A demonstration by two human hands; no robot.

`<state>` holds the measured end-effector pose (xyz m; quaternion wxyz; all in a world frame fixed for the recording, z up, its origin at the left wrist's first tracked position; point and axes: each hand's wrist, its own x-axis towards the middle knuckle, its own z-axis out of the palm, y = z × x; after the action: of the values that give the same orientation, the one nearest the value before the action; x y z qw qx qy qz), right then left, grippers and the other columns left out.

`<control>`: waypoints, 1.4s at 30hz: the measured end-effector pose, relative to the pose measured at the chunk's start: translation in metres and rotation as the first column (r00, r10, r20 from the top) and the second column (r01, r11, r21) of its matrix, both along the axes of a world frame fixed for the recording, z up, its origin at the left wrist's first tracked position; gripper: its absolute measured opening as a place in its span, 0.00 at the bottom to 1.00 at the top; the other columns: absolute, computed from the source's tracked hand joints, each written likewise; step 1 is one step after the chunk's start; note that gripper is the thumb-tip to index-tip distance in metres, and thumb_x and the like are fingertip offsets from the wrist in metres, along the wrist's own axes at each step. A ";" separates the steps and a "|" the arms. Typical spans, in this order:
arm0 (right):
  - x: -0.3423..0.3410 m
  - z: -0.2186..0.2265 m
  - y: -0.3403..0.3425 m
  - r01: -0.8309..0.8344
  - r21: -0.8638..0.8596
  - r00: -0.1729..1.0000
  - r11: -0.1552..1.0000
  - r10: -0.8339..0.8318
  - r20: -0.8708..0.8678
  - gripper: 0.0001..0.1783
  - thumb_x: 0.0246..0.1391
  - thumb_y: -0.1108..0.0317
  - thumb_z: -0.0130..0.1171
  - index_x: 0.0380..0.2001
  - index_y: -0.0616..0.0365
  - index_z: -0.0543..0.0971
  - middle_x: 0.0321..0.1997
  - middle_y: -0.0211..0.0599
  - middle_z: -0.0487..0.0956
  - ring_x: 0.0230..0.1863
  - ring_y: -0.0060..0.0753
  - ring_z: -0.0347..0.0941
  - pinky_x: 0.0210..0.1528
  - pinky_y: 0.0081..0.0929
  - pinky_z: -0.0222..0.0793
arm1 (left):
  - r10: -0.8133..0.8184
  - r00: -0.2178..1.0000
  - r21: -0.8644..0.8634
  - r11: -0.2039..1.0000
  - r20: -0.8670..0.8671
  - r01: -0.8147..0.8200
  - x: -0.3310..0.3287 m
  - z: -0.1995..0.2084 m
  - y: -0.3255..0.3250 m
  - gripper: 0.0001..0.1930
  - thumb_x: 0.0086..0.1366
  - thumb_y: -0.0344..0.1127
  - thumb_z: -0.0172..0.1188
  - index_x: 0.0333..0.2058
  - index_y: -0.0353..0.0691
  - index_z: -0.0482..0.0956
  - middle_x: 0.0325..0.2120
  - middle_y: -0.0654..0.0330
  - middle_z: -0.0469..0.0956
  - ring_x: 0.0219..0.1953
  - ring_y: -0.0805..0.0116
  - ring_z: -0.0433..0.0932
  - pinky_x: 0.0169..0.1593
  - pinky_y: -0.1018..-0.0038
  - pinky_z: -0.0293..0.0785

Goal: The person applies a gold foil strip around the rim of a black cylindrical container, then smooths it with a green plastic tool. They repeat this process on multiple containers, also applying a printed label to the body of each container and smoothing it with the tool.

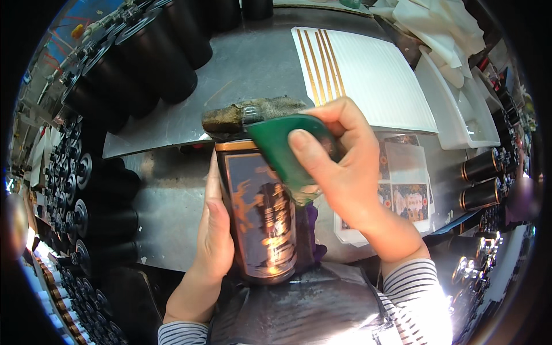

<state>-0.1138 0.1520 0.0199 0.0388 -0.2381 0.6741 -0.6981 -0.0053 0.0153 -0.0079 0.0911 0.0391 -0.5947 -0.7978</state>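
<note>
A black cylindrical canister (pixel 234 230) with a gold band at its top stands upright in front of me. On its front is a dark grey decal panel (pixel 247 201) with copper-coloured figures, which catch the light. My left hand (pixel 217 236) is wrapped against the canister's left side, thumb toward me. In my right hand (pixel 351 167) is a flat green scraper (pixel 282 141), pinched between thumb and fingers. The tilted scraper overlaps the panel's upper right corner; whether its edge touches is hard to tell. Just behind the canister's top lies a worn, wrapped grey-brown bar (pixel 259 112).
A white sheet (pixel 374 80) with thin gold strips lies on the metal table (pixel 253 57). Printed decal sheets (pixel 411 201) are right of my right hand. Black canisters (pixel 155 63) crowd the left and back. A white bin (pixel 454 103) stands far right. Something purple (pixel 316 236) shows beside the canister.
</note>
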 end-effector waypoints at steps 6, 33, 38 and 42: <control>-0.008 -0.027 0.017 0.039 -0.148 0.962 0.988 0.003 0.272 0.12 0.57 0.67 0.60 0.37 0.62 0.70 0.33 0.34 0.77 0.34 0.15 0.72 0.37 0.16 0.69 | -0.027 0.981 0.157 0.988 0.191 -0.004 0.008 -0.004 -0.018 0.42 0.68 0.65 0.29 0.65 0.32 0.47 0.60 0.52 0.62 0.58 0.65 0.67 0.60 0.67 0.65; -0.012 -0.039 0.021 0.012 -0.106 0.966 0.994 0.016 0.257 0.10 0.57 0.68 0.59 0.36 0.64 0.71 0.31 0.34 0.78 0.32 0.14 0.72 0.36 0.15 0.69 | -0.068 0.987 -0.960 -0.231 -0.145 -0.157 0.059 0.012 0.012 0.26 0.53 0.33 0.62 0.54 0.42 0.74 0.54 0.49 0.65 0.62 0.41 0.60 0.57 0.23 0.36; 0.003 0.006 -0.003 -0.028 -0.057 1.000 0.998 0.029 0.005 0.09 0.51 0.71 0.61 0.32 0.63 0.72 0.29 0.33 0.77 0.32 0.18 0.72 0.36 0.19 0.68 | -0.112 0.988 -0.942 -0.306 -0.107 -0.137 0.062 0.005 0.007 0.50 0.51 0.52 0.68 0.62 0.25 0.53 0.61 0.33 0.51 0.64 0.23 0.45 0.59 0.28 0.27; -0.001 -0.013 0.009 0.046 -0.049 0.995 0.998 -0.041 0.089 0.10 0.52 0.71 0.61 0.33 0.63 0.72 0.29 0.33 0.77 0.32 0.18 0.72 0.35 0.18 0.68 | -0.068 0.991 -0.992 0.068 -0.112 -0.107 0.068 -0.010 0.000 0.54 0.55 0.52 0.64 0.63 0.21 0.40 0.61 0.35 0.55 0.65 0.36 0.54 0.64 0.37 0.27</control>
<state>-0.1147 0.1608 0.0068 0.0473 -0.1934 0.6588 -0.7255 0.0629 0.0150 -0.0181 0.1418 -0.0769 -0.9710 -0.1763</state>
